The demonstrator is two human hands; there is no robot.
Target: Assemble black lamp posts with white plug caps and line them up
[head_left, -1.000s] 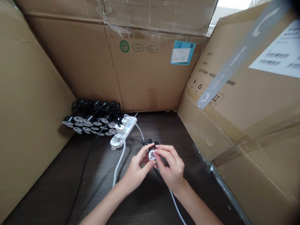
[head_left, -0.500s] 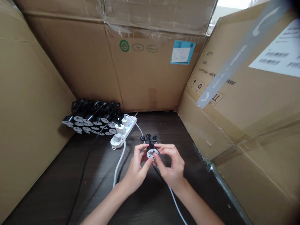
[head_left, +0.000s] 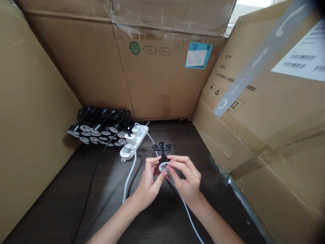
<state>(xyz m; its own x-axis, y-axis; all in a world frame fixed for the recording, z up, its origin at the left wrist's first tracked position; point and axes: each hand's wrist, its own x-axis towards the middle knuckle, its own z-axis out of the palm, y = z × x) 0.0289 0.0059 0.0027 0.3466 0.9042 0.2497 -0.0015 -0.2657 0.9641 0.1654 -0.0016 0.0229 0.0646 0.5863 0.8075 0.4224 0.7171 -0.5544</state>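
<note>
A small black piece shaped like a miniature lamp post [head_left: 161, 149] is held off the table between my two hands. It has a round base with a white underside [head_left: 163, 166] turned toward me, and a stem branching into three hexagonal heads that points away. My left hand [head_left: 149, 178] is closed round the base's left side, its thumb at the lower rim. On the right side, my right hand [head_left: 186, 178] is closed too, with one finger along the base and the thumb and another finger pinched over the white face. Whether a tiny part sits in that pinch is hidden.
Several similar black pieces [head_left: 101, 127] lie stacked at the back left. Beside them a white power strip [head_left: 138, 142] carries plugs and adapters. A white cable [head_left: 129, 179] and a black cable [head_left: 91, 179] cross the dark table [head_left: 106, 210]. Cardboard boxes [head_left: 157, 88] wall the sides and back.
My right thumb and fingertips have come together over the right part of the white face, where the thumb pressed before. The lamp-post piece has tilted slightly; my left hand hardly moved.
</note>
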